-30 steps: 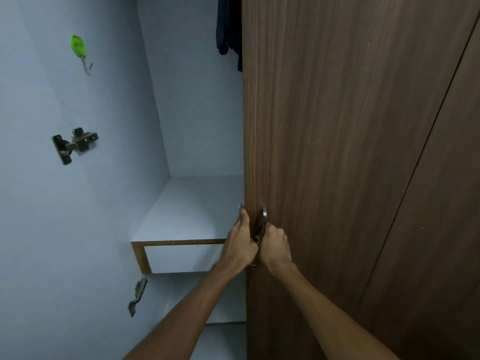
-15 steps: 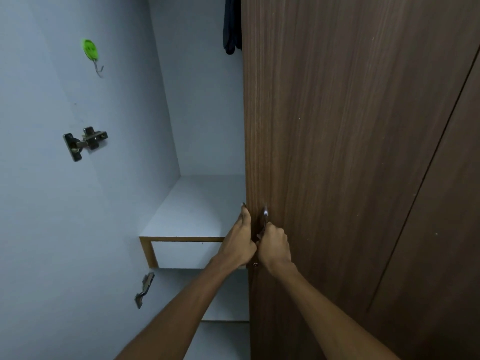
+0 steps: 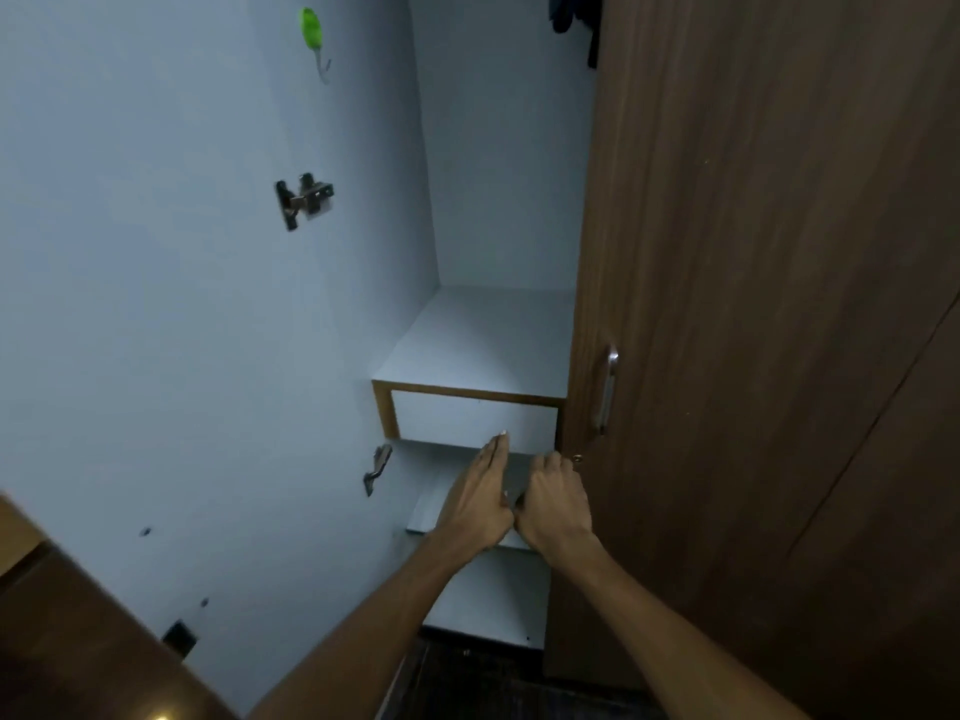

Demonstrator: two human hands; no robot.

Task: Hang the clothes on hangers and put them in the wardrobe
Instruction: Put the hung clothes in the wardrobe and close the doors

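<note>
**Closing the wardrobe with both hands low at the door edge**

Reaching toward the free edge of the brown wardrobe door (image 3: pixel 753 304), the person has both hands side by side below the metal door handle (image 3: pixel 607 389). The left hand (image 3: pixel 480 498) is flat, fingers straight and together, holding nothing. The right hand (image 3: pixel 556 504) is loosely curled with its knuckles near the door's edge by a small keyhole; whether it pinches anything cannot be told.

Judging by the task, the step in hand is working the door. To do it well, 1 hand should take the handle squarely rather than the thin edge, fingers kept out of the gap beside the drawer unit (image 3: pixel 470 413), and the door swung smoothly on its hinges (image 3: pixel 304 200).

Dark clothes (image 3: pixel 574 18) hang at the top of the wardrobe, partly hidden behind the door, well above and apart from both hands; neither hand touches them.
</note>
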